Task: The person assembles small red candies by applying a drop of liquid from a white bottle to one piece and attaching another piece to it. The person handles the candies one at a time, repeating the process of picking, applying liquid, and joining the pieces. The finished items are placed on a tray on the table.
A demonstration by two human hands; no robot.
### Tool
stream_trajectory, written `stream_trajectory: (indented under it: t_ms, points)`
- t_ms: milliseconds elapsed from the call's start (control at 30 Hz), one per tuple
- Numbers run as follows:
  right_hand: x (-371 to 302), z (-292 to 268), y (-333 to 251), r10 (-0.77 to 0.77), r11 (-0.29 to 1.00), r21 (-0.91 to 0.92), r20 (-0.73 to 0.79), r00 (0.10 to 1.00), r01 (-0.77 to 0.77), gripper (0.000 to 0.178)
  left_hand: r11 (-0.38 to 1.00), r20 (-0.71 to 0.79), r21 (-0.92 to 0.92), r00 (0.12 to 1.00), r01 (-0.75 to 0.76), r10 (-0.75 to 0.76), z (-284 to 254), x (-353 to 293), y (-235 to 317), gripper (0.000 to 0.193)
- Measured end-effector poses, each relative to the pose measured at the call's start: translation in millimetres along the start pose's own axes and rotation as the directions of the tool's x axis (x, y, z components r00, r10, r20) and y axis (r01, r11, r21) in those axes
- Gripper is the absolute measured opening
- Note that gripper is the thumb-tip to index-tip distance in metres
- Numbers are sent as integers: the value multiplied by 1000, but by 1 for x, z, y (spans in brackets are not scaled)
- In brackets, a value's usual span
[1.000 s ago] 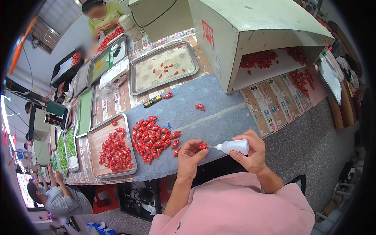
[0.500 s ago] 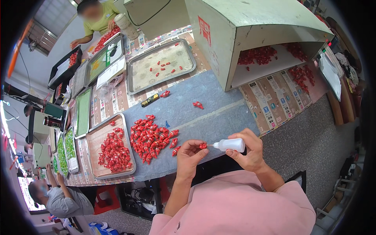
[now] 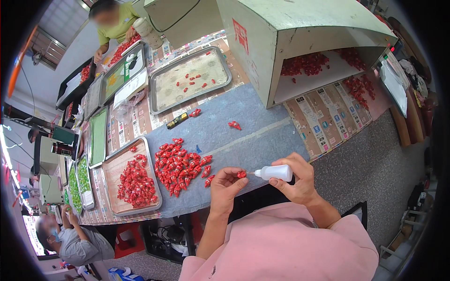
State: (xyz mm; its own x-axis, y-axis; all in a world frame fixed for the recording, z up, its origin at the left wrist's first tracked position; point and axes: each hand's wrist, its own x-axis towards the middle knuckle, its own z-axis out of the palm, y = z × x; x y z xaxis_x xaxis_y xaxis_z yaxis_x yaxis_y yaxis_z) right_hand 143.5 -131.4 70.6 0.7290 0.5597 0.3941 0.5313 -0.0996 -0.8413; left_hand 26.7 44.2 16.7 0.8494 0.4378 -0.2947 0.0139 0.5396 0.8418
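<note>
Between the fingertips of my left hand (image 3: pixel 226 186) is a small red figure (image 3: pixel 241 174), mostly covered by the fingers. My right hand (image 3: pixel 299 180) grips a white squeeze bottle (image 3: pixel 276 173), held almost level. Its thin nozzle points left and meets or nearly meets the red figure; I cannot tell which. Left of my hands, a heap of red figures (image 3: pixel 176 166) lies on the blue cloth (image 3: pixel 253 112), a few of them strayed toward my left hand. One single red figure (image 3: pixel 234 125) lies farther off on the cloth.
A metal tray (image 3: pixel 108 173) of red pieces stands left of the heap. Beyond the cloth are a black tube (image 3: pixel 177 121) and a larger tray (image 3: pixel 157 103). A box-shaped metal housing (image 3: pixel 253 51) with red pieces inside stands far right. Two people work at the left.
Both hands keep nearly the same pose, the bottle's nozzle still at the red figure. The whole view has shifted slightly. At the far left, the two other people's arms have moved.
</note>
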Motion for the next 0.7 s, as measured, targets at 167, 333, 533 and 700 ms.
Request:
stream_trajectory:
  t_ms: [167,333,533,700]
  points:
    - [0,-2,-2,-1,1000,-19,11,1000,1,34,1000,-2,-3,1000,-14,14,1,0,0,29]
    - [0,-2,-1,-3,1000,-27,10,1000,3,34,1000,-5,-3,1000,-8,8,1,0,1,30]
    - [-1,-3,-2,-20,999,-29,14,1000,20,34,1000,-1,6,1000,-18,18,0,0,-1,30]
    - [-2,-3,-4,-24,999,-31,22,999,24,34,1000,-5,7,1000,-12,12,0,0,-1,31]
